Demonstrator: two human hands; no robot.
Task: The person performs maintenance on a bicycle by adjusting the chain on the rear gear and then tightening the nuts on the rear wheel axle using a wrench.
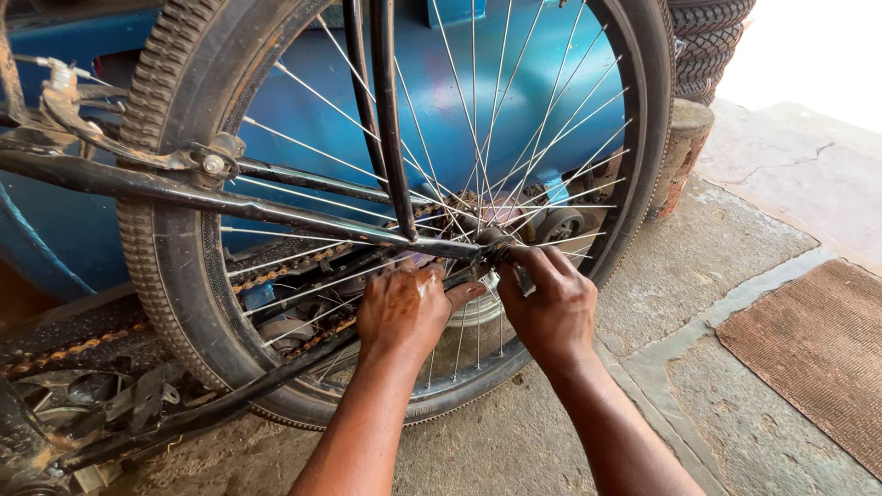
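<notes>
Rusty, greasy rear wheel hub [485, 231]; thin silver spokes [303, 152] fan out from it.

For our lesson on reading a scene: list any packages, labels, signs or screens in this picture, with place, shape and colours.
None in view: only both hands at a bicycle wheel hub, a blue tank behind, stacked tyres, and a brown mat on the stone floor.

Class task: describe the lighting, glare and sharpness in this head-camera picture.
Head view: soft shade over the bicycle wheel and both hands; top right floor blown out white by daylight; spokes glint; hands, left hand and right hand, sharp.
</notes>
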